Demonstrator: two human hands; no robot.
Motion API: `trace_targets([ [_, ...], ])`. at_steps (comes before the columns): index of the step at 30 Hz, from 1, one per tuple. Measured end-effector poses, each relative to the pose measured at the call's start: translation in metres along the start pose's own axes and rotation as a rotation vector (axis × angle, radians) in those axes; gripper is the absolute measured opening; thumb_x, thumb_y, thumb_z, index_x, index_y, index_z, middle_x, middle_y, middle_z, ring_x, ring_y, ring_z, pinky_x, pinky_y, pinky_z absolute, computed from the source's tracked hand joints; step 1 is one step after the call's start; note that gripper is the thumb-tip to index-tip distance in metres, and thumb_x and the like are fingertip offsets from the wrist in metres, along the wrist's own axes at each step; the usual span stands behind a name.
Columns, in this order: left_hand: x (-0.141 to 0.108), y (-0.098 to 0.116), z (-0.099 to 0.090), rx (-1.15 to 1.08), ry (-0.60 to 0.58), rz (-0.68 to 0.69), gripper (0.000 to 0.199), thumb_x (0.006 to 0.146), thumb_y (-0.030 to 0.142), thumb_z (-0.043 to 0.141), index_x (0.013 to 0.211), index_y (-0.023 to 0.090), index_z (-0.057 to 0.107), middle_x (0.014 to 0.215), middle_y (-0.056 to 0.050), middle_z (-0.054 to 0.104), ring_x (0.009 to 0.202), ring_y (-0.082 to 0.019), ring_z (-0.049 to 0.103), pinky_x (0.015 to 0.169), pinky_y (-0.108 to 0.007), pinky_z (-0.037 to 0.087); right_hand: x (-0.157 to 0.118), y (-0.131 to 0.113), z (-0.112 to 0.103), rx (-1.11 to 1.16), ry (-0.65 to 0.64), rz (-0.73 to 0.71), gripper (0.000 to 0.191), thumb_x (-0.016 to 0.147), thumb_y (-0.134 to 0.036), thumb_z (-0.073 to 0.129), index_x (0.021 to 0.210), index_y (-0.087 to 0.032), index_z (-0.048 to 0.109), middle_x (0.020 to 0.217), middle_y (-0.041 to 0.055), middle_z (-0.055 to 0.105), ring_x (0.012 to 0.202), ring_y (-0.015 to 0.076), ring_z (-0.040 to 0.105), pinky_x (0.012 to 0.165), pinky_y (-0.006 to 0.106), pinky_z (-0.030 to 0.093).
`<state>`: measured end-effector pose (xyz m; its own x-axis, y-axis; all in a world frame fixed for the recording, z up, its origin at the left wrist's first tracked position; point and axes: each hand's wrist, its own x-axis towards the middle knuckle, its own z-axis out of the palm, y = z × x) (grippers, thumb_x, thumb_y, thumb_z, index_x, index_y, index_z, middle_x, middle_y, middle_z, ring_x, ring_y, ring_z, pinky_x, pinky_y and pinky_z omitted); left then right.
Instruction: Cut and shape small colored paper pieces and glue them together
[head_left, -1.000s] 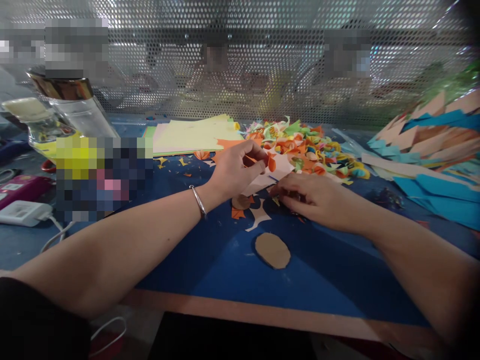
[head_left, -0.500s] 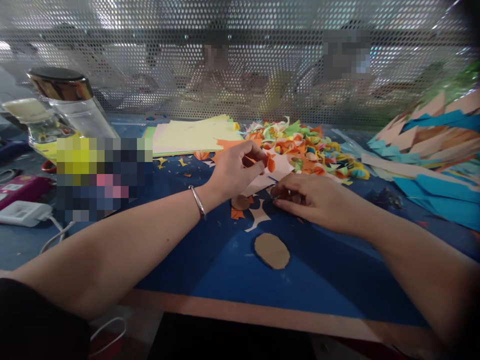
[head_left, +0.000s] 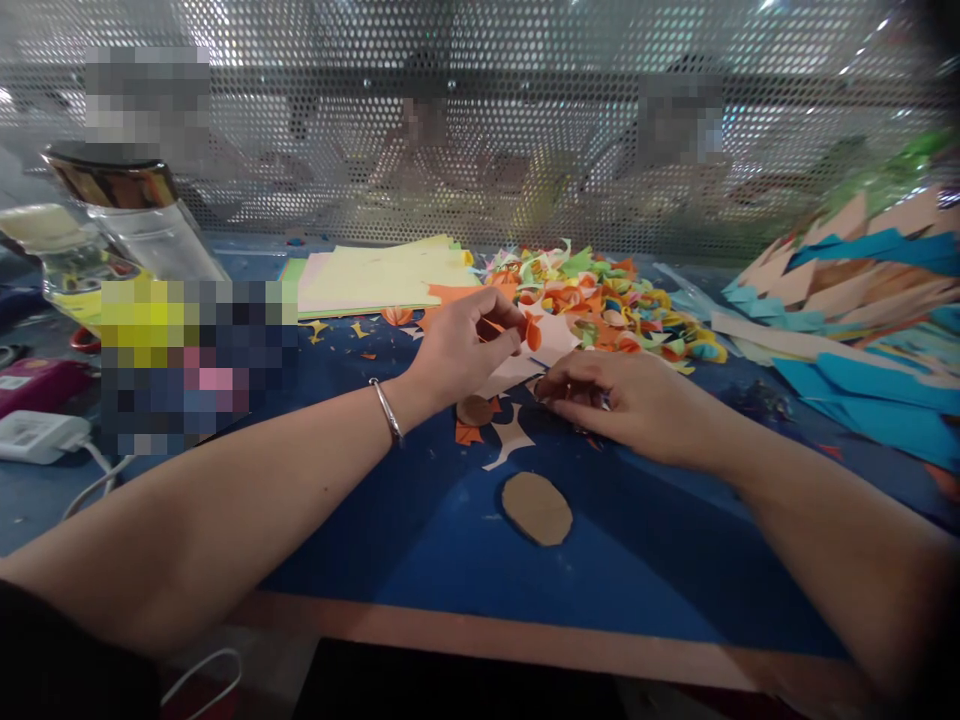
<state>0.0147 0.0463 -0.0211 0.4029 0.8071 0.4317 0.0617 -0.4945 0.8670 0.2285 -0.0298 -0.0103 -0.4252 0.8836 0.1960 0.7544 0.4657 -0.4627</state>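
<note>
My left hand [head_left: 466, 345], with a silver bangle at the wrist, pinches a small curved orange paper piece [head_left: 532, 328] at its fingertips. To its right, my right hand [head_left: 626, 400] hovers low over the blue mat [head_left: 420, 530] with fingers curled together. What those fingers hold is hidden. Under and between the hands lies pale pink paper [head_left: 551, 338]. Just below them are a round brown cardboard disc [head_left: 474, 410], an orange scrap [head_left: 469, 433] and a pale cut-out scrap [head_left: 512, 437]. Nearer to me lies an oval cardboard piece [head_left: 537, 509].
Behind my hands is a heap of curled coloured paper pieces [head_left: 630, 310], beside stacked yellow sheets [head_left: 382, 275]. Blue and peach folded paper [head_left: 862, 260] fills the right. Bottles [head_left: 161, 235] and a white charger [head_left: 41, 437] stand left. A perforated metal screen [head_left: 480, 130] closes the back.
The whole view has shifted slightly left and down. Both hands keep nearly the same poses, the left still pinching the orange paper piece.
</note>
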Motion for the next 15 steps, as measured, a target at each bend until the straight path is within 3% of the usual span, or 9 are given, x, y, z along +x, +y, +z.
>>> trace_targets([
  [3,0.000,-0.001,0.000,-0.024,-0.013,-0.025,0.010,0.082,0.017,0.068,0.082,0.021,0.060,0.075,-0.001,0.074,0.068,-0.011,0.071,0.065,-0.026,0.056,-0.003,-0.001,-0.006,0.112,0.025,0.065,0.031,0.096,-0.051,0.062,0.096,-0.023,0.075,0.076,0.0040,0.074,0.056,0.0157,0.065,0.055,0.030,0.051],
  [7,-0.002,-0.002,0.001,-0.039,-0.066,-0.062,0.010,0.080,0.015,0.070,0.082,0.021,0.062,0.075,-0.002,0.076,0.067,-0.012,0.071,0.065,-0.026,0.057,-0.004,-0.007,-0.017,0.280,0.124,0.114,0.040,0.087,-0.063,0.074,0.094,-0.024,0.077,0.086,0.0062,0.078,0.075,0.0209,0.072,0.067,0.034,0.058],
  [10,-0.005,-0.002,0.004,-0.040,-0.112,-0.094,0.009,0.078,0.017,0.072,0.081,0.021,0.064,0.076,-0.003,0.077,0.068,-0.013,0.072,0.064,-0.027,0.057,-0.004,-0.011,-0.022,0.417,0.192,0.162,0.039,0.080,-0.061,0.083,0.092,-0.024,0.079,0.089,0.0059,0.079,0.079,0.0210,0.074,0.074,0.036,0.061],
  [15,-0.010,0.002,0.008,-0.072,-0.169,-0.147,0.009,0.074,0.017,0.072,0.079,0.022,0.066,0.068,0.000,0.074,0.066,-0.013,0.072,0.057,-0.024,0.054,-0.007,-0.009,-0.022,0.570,0.284,0.203,0.035,0.077,-0.054,0.089,0.089,-0.023,0.080,0.083,0.0043,0.077,0.072,0.0174,0.071,0.071,0.033,0.061],
])
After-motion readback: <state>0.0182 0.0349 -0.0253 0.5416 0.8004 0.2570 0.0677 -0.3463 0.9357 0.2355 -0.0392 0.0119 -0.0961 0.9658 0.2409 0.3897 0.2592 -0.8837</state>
